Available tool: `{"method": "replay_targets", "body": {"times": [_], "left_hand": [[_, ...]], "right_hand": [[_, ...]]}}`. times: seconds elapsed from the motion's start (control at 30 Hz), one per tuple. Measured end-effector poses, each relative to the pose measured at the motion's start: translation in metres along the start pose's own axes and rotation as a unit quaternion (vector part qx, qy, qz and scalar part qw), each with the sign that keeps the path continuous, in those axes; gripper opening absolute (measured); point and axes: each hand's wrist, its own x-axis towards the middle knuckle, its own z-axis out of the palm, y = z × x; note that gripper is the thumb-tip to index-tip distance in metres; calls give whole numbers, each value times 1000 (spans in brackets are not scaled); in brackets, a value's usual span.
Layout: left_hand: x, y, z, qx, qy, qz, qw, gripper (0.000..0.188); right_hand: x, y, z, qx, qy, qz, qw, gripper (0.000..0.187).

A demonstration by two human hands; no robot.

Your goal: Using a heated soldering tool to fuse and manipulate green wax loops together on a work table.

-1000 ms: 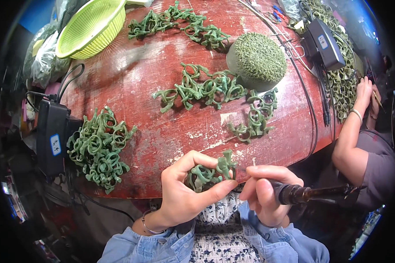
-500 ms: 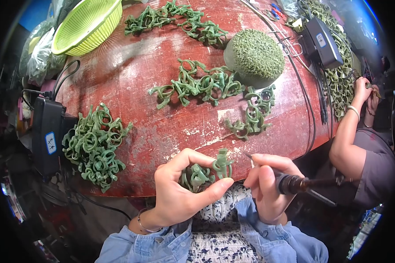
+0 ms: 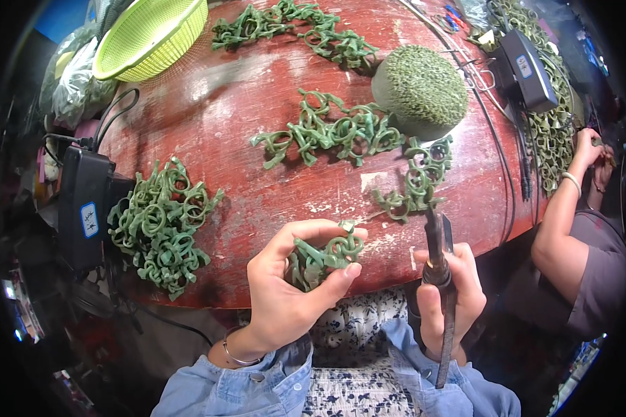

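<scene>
Several green wax-like rings [image 3: 313,264] with short stems sit cupped in my left hand [image 3: 289,281]. Its thumb and index finger curl around the bunch, with one ring showing near the fingertips. To the right, my right hand [image 3: 452,299] grips a dark soldering-iron-like tool [image 3: 436,240], which stands nearly upright, a flat dark strip hanging below the fist. The tool is apart from the held rings. Just beyond it lies a small cluster of rings [image 3: 419,177] on the red table [image 3: 271,201].
A large ring pile [image 3: 163,229] lies left, beside a black box [image 3: 83,208]. Farther off are more ring clusters [image 3: 341,135], a round block with a rough green top [image 3: 424,87] and a yellow-green basket [image 3: 153,38]. Cables and another black box [image 3: 525,69] stand right, near another person's arm [image 3: 563,215].
My right hand has swung the tool from lying sideways to nearly upright and moved it away from the rings. The ring at my left fingertips has tipped down toward the bunch.
</scene>
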Motion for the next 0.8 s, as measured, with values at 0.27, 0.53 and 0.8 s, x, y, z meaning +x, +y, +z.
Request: {"method": "replay_targets", "body": {"times": [0.27, 0.53, 0.8], "left_hand": [[-3, -5, -5, 26, 85, -9, 996, 33], [-2, -9, -6, 62, 87, 5, 994, 35], [-1, -8, -5, 57, 80, 8, 995, 36]], "right_hand": [[-20, 21, 9, -115, -24, -54, 992, 41], [-18, 24, 10, -155, -54, -87, 983, 44], [-17, 23, 8, -183, -65, -90, 977, 46]]}}
